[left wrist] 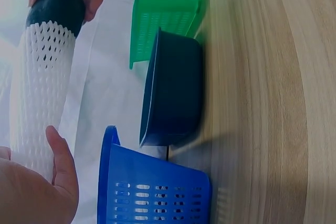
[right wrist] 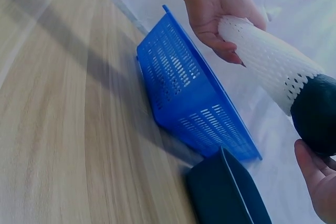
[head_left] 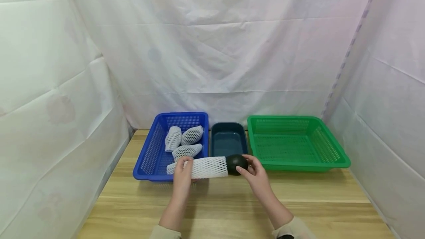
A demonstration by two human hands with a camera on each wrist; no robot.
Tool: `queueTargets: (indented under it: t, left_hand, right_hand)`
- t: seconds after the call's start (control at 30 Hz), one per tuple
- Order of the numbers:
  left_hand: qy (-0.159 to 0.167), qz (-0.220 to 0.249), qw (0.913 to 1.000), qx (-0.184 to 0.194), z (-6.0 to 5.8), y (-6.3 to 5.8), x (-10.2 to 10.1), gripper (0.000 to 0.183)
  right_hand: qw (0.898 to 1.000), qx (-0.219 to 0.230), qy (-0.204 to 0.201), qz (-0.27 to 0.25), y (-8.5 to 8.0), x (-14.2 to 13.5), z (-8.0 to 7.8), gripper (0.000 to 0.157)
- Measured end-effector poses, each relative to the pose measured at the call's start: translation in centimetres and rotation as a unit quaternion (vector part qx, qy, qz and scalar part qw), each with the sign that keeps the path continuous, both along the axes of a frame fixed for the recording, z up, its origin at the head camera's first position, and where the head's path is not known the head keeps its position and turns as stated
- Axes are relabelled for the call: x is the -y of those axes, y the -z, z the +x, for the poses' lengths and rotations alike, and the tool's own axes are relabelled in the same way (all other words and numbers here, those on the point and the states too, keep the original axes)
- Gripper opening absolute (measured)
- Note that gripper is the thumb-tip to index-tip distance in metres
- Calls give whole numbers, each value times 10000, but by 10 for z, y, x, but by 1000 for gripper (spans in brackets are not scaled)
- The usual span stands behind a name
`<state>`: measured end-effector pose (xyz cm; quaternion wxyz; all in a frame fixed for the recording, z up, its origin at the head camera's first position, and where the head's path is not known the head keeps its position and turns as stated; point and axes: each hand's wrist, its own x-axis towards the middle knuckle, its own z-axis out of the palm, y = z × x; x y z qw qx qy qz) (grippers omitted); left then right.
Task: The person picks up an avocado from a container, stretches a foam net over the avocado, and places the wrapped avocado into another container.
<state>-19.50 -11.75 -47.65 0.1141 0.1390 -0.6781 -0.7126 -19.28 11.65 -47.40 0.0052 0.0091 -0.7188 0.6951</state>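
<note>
A white foam net sleeve stretches between the hands, its right end around part of a smooth, dark, avocado-like fruit. My left hand grips the sleeve near its left end, thumb and fingers on opposite sides in the left wrist view. The right hand holds the bare rounded end of the fruit between thumb and fingers. Both are raised above the front of the table. How far the fruit reaches inside the sleeve is hidden by the netting.
On the left, a blue basket holds several white net-sleeved pieces. Beside it stands a small dark teal tub, and a green basket is at the right. White cloth hangs behind the wooden table.
</note>
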Motion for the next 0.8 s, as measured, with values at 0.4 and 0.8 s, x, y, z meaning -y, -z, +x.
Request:
queueTargets:
  t: [0.4,0.8]
  left_hand:
    - [-41,-518,9984,-213,0,-2,-11,21]
    - [3,-687,9972,-307,0,-1,-19,19]
  right_hand:
    - [9999,-21,-89,-128,3,6,2,52]
    - [9997,-190,-158,59,6,6,1,51]
